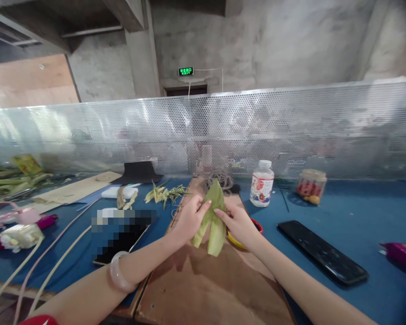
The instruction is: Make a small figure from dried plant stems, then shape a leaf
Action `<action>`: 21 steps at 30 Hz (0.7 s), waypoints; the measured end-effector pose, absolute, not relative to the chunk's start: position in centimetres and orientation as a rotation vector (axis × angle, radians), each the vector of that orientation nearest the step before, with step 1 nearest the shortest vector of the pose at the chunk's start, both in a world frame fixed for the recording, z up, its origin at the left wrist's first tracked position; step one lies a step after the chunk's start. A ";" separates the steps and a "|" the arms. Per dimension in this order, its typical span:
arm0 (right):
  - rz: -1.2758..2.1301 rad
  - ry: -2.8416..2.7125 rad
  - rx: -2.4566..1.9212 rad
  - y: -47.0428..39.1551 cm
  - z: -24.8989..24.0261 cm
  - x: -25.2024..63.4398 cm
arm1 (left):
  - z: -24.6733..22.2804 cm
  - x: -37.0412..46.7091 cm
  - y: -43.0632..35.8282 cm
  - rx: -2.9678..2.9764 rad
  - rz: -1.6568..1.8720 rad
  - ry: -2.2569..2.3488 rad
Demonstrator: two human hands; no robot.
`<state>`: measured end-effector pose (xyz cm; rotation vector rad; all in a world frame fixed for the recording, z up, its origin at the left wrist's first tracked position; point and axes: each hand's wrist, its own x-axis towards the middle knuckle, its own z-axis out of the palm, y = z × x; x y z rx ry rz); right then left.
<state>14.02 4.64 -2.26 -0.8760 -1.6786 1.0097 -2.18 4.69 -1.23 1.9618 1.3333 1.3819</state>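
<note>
My left hand (190, 220) pinches the left edge of a green corn husk (214, 203) between thumb and fingers. On the other side, my right hand (238, 221) grips the same husk, thumb on its face. The husk comes to a point at the top and splits into two broad strips at the bottom. Both hands hold it above the brown board (203, 289). Behind it lies a coil of thin grey cord (227, 184). Red and yellow rings (237, 241), perhaps scissor handles or tape, lie partly hidden by my right hand.
On the right are a labelled plastic bottle (262, 186), a jar (311, 184) and a black phone (321, 253). Torn husk scraps (165, 194), a dark tablet-like device (125, 237) and cables (59, 243) lie left. A perforated metal screen (138, 135) stands behind.
</note>
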 end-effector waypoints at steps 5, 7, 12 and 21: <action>1.018 -1.690 -0.905 4.4 -2.1 14.0 | -0.6 -2.1 4.2 1.960 1.363 1.388; 0.983 -1.709 -0.931 4.3 -1.9 14.0 | -0.4 -2.0 4.2 1.957 1.357 1.376; 0.946 -1.730 -0.953 4.4 -1.8 14.2 | -0.2 -2.0 4.3 1.960 1.348 1.378; 0.927 -1.761 -0.957 4.6 -1.8 14.4 | -0.2 -2.2 4.9 1.960 1.293 1.342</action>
